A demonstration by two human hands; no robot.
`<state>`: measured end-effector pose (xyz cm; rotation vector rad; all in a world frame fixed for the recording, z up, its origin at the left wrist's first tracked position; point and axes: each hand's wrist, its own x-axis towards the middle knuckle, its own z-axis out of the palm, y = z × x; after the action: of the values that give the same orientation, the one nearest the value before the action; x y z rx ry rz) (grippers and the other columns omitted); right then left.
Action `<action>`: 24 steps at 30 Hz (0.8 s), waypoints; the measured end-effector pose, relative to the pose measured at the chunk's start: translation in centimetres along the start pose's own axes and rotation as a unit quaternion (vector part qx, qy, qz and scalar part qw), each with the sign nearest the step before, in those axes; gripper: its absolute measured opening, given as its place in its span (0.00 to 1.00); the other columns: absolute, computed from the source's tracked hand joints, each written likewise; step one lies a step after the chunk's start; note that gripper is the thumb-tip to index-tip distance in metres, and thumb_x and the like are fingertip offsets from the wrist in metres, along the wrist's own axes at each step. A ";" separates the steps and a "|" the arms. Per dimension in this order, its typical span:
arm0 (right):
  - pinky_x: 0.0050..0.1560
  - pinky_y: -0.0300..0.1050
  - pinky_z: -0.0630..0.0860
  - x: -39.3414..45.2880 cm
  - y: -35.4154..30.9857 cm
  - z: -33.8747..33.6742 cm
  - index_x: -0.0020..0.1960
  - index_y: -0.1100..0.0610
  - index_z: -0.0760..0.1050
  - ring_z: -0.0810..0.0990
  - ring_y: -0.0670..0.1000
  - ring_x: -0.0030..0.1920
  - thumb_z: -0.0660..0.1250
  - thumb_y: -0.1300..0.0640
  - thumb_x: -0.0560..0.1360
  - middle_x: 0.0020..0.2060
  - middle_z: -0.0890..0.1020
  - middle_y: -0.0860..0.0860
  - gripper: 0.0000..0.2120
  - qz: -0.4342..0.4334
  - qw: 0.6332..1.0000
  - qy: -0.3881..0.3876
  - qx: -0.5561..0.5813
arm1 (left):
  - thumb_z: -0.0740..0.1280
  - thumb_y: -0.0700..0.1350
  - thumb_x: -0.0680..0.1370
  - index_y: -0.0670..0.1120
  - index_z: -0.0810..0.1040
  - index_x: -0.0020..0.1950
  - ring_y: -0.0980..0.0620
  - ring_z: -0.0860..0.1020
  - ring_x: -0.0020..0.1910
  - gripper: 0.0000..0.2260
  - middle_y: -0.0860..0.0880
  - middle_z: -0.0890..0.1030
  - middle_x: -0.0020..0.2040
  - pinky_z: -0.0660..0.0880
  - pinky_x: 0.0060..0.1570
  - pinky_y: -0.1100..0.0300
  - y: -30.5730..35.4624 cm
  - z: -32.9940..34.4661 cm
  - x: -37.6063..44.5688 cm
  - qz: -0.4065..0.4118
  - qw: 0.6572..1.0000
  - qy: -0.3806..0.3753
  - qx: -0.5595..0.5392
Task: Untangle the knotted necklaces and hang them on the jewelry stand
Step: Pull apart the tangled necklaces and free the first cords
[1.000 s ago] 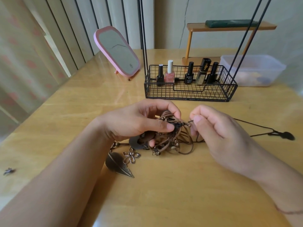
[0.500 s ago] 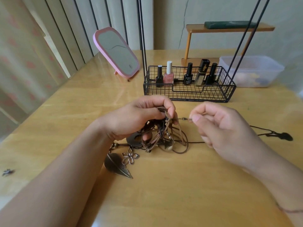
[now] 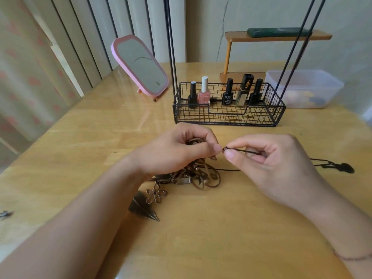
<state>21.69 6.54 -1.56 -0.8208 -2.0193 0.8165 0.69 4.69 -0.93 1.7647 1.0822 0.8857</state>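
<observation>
— Both hands have risen a little off the table since a second ago, and the right hand (image 3: 269, 164) has drawn the cord (image 3: 244, 151) out of the tangle (image 3: 193, 176), hasn't it?

— Yes. Right thumb and forefinger pinch the thin dark cord just behind its small knotted end, which almost touches the left thumb tip.

— And the left hand (image 3: 179, 150)?

— Its fingers are curled round the top of the tangle, gripping brown loops. More loops hang down from it onto the table (image 3: 201, 238), near the middle.

— Where does the cord run?

— Through the right fist, then out toward the right edge, ending at a dark pendant (image 3: 345, 168) lying flat there. Another strand passes from the tangle under the right hand.

— Anything loose by the tangle?

— A flower charm (image 3: 156, 195) and a leaf charm (image 3: 142, 207) lie toward the near edge, under the left wrist. Whether they are joined to the tangle I cannot tell.

— The stand?

— Its wire basket (image 3: 227, 117) sits toward the far edge, beyond both hands, with black rods rising out of view. Bottles (image 3: 227, 94) stand in it. Nothing hangs on the visible part.

— Around it?

— A pink mirror (image 3: 141, 65) at the far left, a clear tub (image 3: 304, 88) at the far right, a small wooden shelf (image 3: 277, 36) behind.
</observation>
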 end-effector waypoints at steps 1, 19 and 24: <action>0.42 0.24 0.73 -0.1 0.0 0.0 0.43 0.44 0.84 0.82 0.38 0.41 0.74 0.58 0.73 0.38 0.85 0.39 0.08 -0.005 1.000 0.005 -0.004 | 0.67 0.42 0.79 0.41 0.81 0.44 0.59 0.73 0.36 0.07 0.54 0.77 0.36 0.70 0.40 0.66 0.0 0.0 0.0 0.004 1.000 0.000 0.005; 0.31 0.40 0.67 0.2 0.5 0.4 0.36 0.52 0.80 0.72 0.50 0.31 0.64 0.52 0.74 0.29 0.77 0.53 0.11 0.014 0.997 -0.074 -0.030 | 0.70 0.37 0.77 0.38 0.83 0.44 0.55 0.71 0.31 0.04 0.44 0.78 0.34 0.68 0.34 0.64 0.1 0.4 -0.1 0.055 0.997 0.021 0.044; 0.27 0.34 0.62 0.1 0.4 0.4 0.37 0.52 0.79 0.67 0.43 0.27 0.65 0.57 0.79 0.25 0.72 0.48 0.12 0.023 0.995 -0.079 -0.054 | 0.69 0.33 0.77 0.36 0.82 0.43 0.63 0.71 0.28 0.04 0.59 0.76 0.30 0.66 0.33 0.74 0.0 0.6 0.0 0.051 0.997 0.024 0.051</action>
<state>21.42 6.74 -2.06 -0.8891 -2.2080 0.8268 1.23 4.49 -1.12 1.9067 1.0917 0.9537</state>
